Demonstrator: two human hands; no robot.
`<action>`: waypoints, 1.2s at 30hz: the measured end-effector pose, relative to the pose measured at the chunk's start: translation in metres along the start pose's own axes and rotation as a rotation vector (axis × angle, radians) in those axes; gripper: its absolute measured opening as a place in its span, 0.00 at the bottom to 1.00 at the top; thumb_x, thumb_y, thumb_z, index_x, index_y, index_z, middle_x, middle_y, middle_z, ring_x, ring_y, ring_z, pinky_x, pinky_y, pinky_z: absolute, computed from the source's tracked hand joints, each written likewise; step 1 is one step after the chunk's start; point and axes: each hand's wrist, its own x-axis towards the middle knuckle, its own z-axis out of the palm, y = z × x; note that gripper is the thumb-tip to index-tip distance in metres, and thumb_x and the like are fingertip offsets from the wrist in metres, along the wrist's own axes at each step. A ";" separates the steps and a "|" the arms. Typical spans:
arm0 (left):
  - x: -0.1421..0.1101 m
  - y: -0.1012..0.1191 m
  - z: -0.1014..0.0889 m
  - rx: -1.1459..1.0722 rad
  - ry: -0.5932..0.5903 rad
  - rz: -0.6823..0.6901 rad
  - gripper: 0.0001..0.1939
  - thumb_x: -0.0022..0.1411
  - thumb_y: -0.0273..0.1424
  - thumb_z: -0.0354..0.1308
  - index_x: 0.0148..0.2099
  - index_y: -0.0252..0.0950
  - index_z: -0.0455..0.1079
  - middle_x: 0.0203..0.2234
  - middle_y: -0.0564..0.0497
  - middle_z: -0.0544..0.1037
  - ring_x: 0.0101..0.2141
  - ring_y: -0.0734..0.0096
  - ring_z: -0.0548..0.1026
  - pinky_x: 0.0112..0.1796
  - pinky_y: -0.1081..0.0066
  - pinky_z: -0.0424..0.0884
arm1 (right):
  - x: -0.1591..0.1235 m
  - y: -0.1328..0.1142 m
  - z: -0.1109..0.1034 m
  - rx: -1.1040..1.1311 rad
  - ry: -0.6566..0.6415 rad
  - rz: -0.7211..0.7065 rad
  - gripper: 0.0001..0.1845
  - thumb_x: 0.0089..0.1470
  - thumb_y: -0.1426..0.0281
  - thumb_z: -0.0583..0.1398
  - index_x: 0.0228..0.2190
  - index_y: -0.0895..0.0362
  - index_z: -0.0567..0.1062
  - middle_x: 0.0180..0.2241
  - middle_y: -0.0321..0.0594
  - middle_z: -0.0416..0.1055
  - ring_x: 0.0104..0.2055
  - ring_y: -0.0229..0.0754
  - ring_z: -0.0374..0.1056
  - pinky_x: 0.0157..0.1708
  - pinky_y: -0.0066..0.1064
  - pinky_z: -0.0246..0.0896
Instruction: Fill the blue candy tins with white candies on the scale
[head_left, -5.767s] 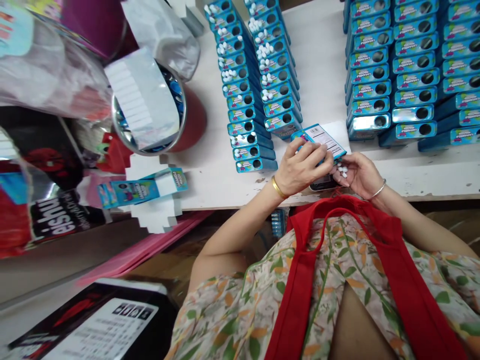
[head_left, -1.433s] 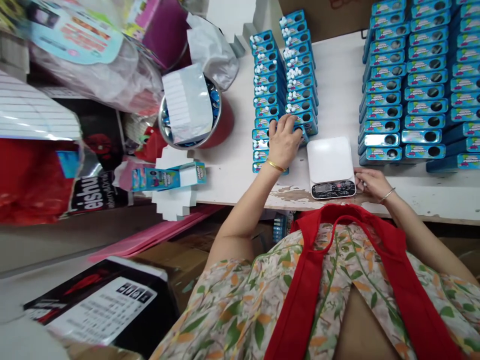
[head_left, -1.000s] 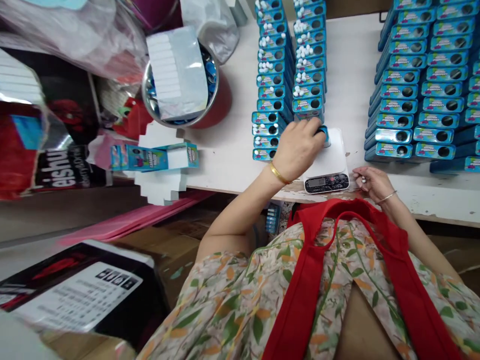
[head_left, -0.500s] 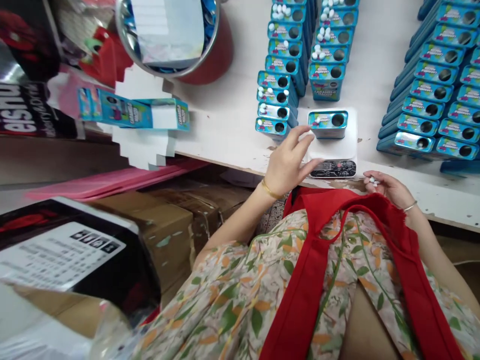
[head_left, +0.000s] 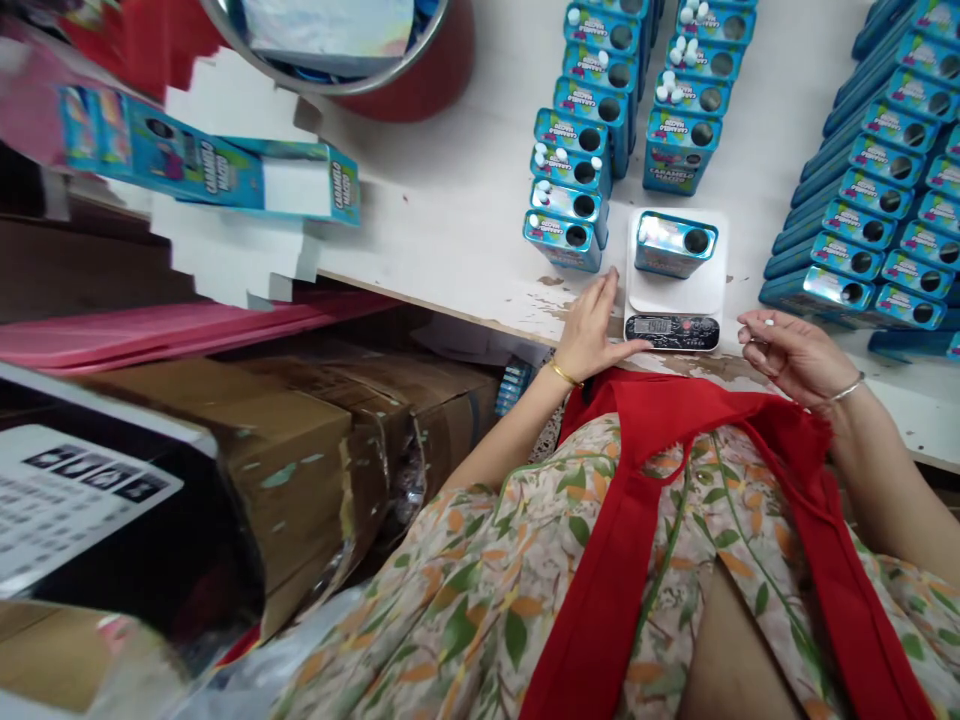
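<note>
blue tin on the scale by the bench's near edge is probably light, stiff, kinda slick, so grip its sides, left hand spread loose, right hand pinching a white pellet

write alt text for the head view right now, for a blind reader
A blue tin stands on a white scale, a person's open left hand at its edge; the right hand holds a white pellet. Rows of similar tins line the table.
</note>
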 end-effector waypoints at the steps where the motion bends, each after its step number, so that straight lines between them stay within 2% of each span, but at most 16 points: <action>1: 0.005 0.000 -0.002 -0.035 0.030 0.005 0.52 0.60 0.63 0.51 0.72 0.34 0.40 0.59 0.34 0.66 0.59 0.52 0.68 0.58 0.51 0.70 | 0.000 0.000 0.001 0.001 0.002 0.010 0.18 0.36 0.69 0.76 0.31 0.58 0.79 0.27 0.36 0.72 0.23 0.29 0.64 0.18 0.18 0.58; 4: 0.027 0.000 -0.006 -0.152 0.115 0.003 0.42 0.68 0.55 0.48 0.72 0.39 0.38 0.59 0.38 0.66 0.48 0.64 0.75 0.53 0.59 0.74 | 0.001 0.000 0.004 0.002 -0.011 0.015 0.21 0.31 0.66 0.78 0.29 0.58 0.79 0.29 0.37 0.73 0.24 0.29 0.64 0.18 0.18 0.58; 6: 0.043 0.001 -0.004 -0.210 0.127 0.018 0.41 0.69 0.54 0.48 0.72 0.41 0.38 0.61 0.38 0.65 0.44 0.68 0.76 0.51 0.61 0.75 | 0.000 0.001 0.006 -0.014 -0.024 -0.007 0.23 0.30 0.63 0.78 0.29 0.59 0.79 0.29 0.39 0.74 0.23 0.29 0.63 0.15 0.19 0.54; 10: 0.067 0.004 0.008 -0.217 0.147 0.043 0.39 0.68 0.55 0.49 0.71 0.40 0.44 0.60 0.37 0.66 0.51 0.60 0.74 0.51 0.61 0.75 | 0.000 -0.001 0.004 -0.064 -0.016 -0.064 0.25 0.29 0.59 0.79 0.29 0.59 0.79 0.28 0.39 0.73 0.21 0.29 0.61 0.15 0.22 0.52; 13: 0.076 0.011 0.019 -0.221 0.179 0.039 0.34 0.69 0.54 0.49 0.67 0.39 0.51 0.53 0.39 0.71 0.49 0.60 0.75 0.49 0.61 0.76 | 0.000 -0.005 0.000 -0.118 0.005 -0.127 0.27 0.29 0.58 0.78 0.29 0.58 0.78 0.27 0.39 0.73 0.22 0.30 0.62 0.17 0.23 0.52; 15: 0.077 0.015 0.025 -0.234 0.195 0.028 0.32 0.69 0.53 0.50 0.65 0.40 0.53 0.49 0.41 0.72 0.46 0.61 0.76 0.47 0.61 0.76 | 0.001 -0.012 0.000 -0.187 0.017 -0.207 0.25 0.32 0.57 0.77 0.29 0.58 0.77 0.26 0.39 0.73 0.22 0.31 0.62 0.17 0.23 0.50; 18: 0.074 0.020 0.027 -0.258 0.216 0.019 0.32 0.68 0.54 0.51 0.65 0.42 0.53 0.49 0.43 0.71 0.42 0.65 0.76 0.43 0.64 0.76 | 0.002 -0.034 0.008 -0.351 0.025 -0.369 0.18 0.42 0.59 0.74 0.29 0.57 0.76 0.22 0.38 0.70 0.21 0.32 0.61 0.18 0.25 0.51; 21: 0.064 0.021 0.018 -0.271 0.228 0.000 0.32 0.67 0.54 0.52 0.65 0.44 0.52 0.50 0.44 0.71 0.34 0.73 0.75 0.38 0.68 0.76 | 0.006 -0.062 0.025 -0.600 0.058 -0.582 0.09 0.53 0.65 0.68 0.31 0.57 0.77 0.19 0.37 0.68 0.20 0.33 0.62 0.22 0.28 0.56; 25: 0.043 0.019 0.003 -0.262 0.256 -0.008 0.27 0.69 0.50 0.53 0.62 0.42 0.57 0.47 0.46 0.73 0.28 0.79 0.72 0.38 0.69 0.76 | 0.021 -0.087 0.047 -0.977 0.064 -0.791 0.04 0.56 0.70 0.64 0.32 0.59 0.78 0.18 0.36 0.66 0.21 0.36 0.64 0.27 0.32 0.62; 28: 0.030 0.020 -0.003 -0.257 0.272 0.008 0.22 0.70 0.45 0.53 0.59 0.39 0.61 0.44 0.47 0.75 0.26 0.80 0.71 0.37 0.70 0.75 | 0.034 -0.088 0.055 -1.193 0.003 -0.921 0.04 0.55 0.69 0.65 0.33 0.56 0.78 0.23 0.38 0.68 0.28 0.42 0.68 0.33 0.37 0.67; 30: 0.023 0.021 -0.003 -0.248 0.261 0.019 0.19 0.71 0.42 0.53 0.58 0.38 0.63 0.42 0.47 0.76 0.26 0.79 0.71 0.36 0.70 0.75 | 0.040 -0.085 0.057 -1.316 0.006 -0.990 0.05 0.54 0.71 0.64 0.35 0.54 0.78 0.30 0.41 0.69 0.33 0.45 0.70 0.38 0.40 0.69; 33: 0.017 0.023 0.001 -0.233 0.226 0.011 0.18 0.72 0.41 0.52 0.57 0.37 0.64 0.41 0.48 0.76 0.27 0.78 0.71 0.36 0.70 0.74 | 0.041 -0.081 0.059 -1.429 0.044 -1.000 0.11 0.52 0.75 0.62 0.40 0.55 0.77 0.38 0.43 0.69 0.35 0.46 0.70 0.42 0.43 0.68; 36: 0.012 0.023 0.004 -0.235 0.204 -0.010 0.17 0.72 0.41 0.51 0.57 0.36 0.64 0.41 0.47 0.76 0.28 0.77 0.71 0.36 0.70 0.75 | 0.033 -0.081 0.061 -1.401 0.017 -1.001 0.14 0.53 0.74 0.62 0.43 0.54 0.76 0.41 0.44 0.69 0.35 0.45 0.70 0.41 0.41 0.68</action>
